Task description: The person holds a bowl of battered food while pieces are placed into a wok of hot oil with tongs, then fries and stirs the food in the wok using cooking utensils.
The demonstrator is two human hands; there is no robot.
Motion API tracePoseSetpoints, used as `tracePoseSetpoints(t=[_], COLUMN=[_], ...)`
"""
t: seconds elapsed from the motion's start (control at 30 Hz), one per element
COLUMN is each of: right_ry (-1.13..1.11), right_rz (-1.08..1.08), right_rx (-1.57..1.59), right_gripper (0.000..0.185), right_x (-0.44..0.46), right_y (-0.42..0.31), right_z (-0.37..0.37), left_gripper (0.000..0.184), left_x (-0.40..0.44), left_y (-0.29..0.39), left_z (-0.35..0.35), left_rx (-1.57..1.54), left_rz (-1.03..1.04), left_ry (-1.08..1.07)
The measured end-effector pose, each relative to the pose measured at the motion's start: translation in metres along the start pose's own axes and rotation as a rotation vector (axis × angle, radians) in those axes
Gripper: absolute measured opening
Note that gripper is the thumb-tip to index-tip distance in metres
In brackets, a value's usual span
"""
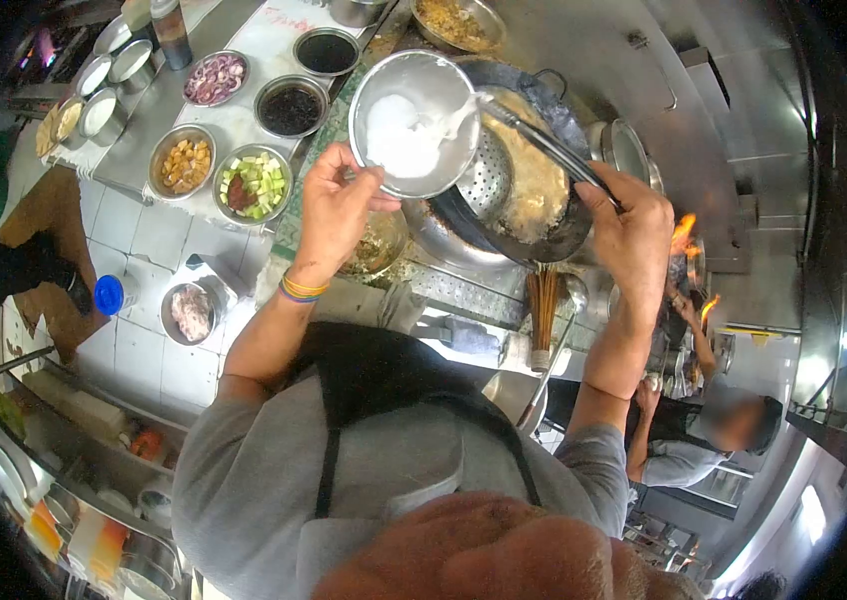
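My left hand [342, 205] grips the rim of a metal bowl [356, 130] holding white powder [399, 135]. My right hand [629, 222] is closed on a pair of tongs [542, 135] with dark handles, whose tips reach over the bowl's right edge. A pale, white-coated piece [457, 118] is at the tips, above the powder. Below the tongs sits a dark wok [574, 120] with bubbling, golden oil [536, 185]. A perforated metal strainer [487, 178] shows between the bowl and the oil.
To the left stand bowls of chopped green vegetable [262, 185], yellow-brown cubes [184, 165], sliced onion [214, 78] and dark sauce [291, 108]. A bamboo brush [542, 310] lies near the wok. Flames [684, 235] rise at the right, where another person [689, 440] works.
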State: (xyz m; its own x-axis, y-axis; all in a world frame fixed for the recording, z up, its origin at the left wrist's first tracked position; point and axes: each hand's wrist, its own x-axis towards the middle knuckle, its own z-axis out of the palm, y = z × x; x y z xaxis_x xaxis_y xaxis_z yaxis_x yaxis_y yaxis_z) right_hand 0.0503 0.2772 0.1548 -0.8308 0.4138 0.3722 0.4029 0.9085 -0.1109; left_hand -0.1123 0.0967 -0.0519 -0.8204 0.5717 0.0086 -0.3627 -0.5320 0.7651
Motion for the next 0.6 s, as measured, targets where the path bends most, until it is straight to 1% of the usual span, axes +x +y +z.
tracePoseSetpoints(t=[0.07,0.2,0.23,0.33,0.47,0.53,0.6], right_ry=[0.041,0.186,0.197,0.195,0.065,-0.075,-0.154], right_rz=[0.043,0.070,0.203,0.219,0.337,0.370,0.390], right_rx=[0.006,-0.065,-0.048,-0.170,-0.328,-0.311,-0.302], right_gripper=[0.024,0.027,0.028,0.027,0.031,0.036,0.038], right_x=[0.001,0.011,0.013,0.026,0.045,0.058,0.075], right_y=[0.000,0.030,0.033,0.047,0.068,0.091,0.122], right_z=[-0.006,-0.008,-0.007,0.005,0.051,0.084,0.125], left_gripper=[0.012,0.011,0.011,0.012,0.012,0.012,0.014], left_x=[0.006,0.008,0.009,0.004,0.004,0.003,0.001], left_y=[-0.005,-0.014,-0.013,-0.007,-0.001,0.003,0.007], left_z=[-0.002,-0.006,-0.006,-0.012,-0.021,-0.023,-0.022], left_rx=[-0.011,-0.030,-0.037,-0.050,-0.077,-0.077,-0.059], left_rz=[-0.002,-0.025,-0.025,-0.016,0.044,0.059,0.062], left_ry=[0.013,0.056,0.061,0.086,0.107,0.114,0.122])
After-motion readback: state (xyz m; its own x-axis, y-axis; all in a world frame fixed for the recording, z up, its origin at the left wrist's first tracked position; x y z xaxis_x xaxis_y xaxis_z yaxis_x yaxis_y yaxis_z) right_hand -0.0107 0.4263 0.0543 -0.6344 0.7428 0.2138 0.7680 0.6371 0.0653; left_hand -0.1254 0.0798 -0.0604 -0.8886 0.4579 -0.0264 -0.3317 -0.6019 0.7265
